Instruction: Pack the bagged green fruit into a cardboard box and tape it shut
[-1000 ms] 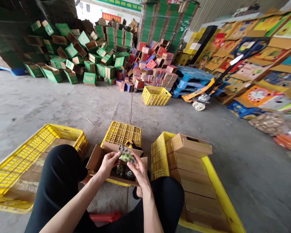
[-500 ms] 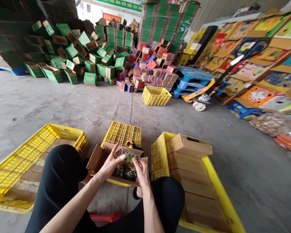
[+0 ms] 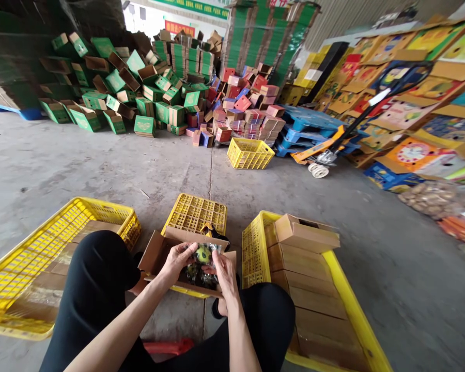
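Note:
An open brown cardboard box rests on an upturned yellow crate between my knees. My left hand and my right hand both pinch a small clear packet with a green-yellow item just above the box's opening. Darker packets lie inside the box beneath it. Both hands are closed on the packet's edges.
A yellow crate at my right holds stacked closed brown cartons. Another yellow crate lies at my left. Farther off are piles of green boxes and red ones, a small yellow basket, a pallet jack.
The packet has come down from just above the box toward its opening, with both hands lowering and closing in around it.

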`<state>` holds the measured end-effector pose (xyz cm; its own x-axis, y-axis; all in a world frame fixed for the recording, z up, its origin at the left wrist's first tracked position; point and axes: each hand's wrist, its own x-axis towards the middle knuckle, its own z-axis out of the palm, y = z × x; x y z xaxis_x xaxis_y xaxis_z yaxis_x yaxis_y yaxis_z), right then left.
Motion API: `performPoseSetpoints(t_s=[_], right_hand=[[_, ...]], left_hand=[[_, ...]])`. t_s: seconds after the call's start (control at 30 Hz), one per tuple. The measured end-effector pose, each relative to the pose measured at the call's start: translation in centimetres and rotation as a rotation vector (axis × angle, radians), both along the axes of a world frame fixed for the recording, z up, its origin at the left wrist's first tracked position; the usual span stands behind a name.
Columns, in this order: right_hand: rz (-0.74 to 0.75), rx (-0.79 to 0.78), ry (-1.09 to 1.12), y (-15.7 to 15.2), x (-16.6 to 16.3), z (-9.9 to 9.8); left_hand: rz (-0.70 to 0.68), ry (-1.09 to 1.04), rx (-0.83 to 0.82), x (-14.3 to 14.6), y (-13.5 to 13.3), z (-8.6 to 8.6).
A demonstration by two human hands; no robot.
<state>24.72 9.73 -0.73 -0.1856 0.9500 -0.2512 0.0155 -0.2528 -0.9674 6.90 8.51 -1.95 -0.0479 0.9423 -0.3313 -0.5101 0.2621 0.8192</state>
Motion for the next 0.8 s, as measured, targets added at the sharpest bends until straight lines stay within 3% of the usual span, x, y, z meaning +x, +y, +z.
performPoseSetpoints(t_s=[0.3, 0.43, 0.6, 0.8], right_hand=[[0.01, 0.059, 0.056, 0.0, 0.6, -0.9], [-0.112, 0.026, 0.03, 0.1, 0.9, -2.0], [-0.229, -0.076, 0.277, 0.5, 0.5, -1.9], [-0.195, -0.15, 0.402, 0.0, -0.3, -1.6]], left_hand=[[0.038, 0.098, -0.004, -0.2, 0.0, -0.7], [0.048, 0.049, 0.006, -0.2, -0.3, -0.6], [0.02, -0.061, 0.094, 0.3, -0.7, -0.1], [-0.196, -0.014, 0.226, 1.4, -0.8, 0.9]])
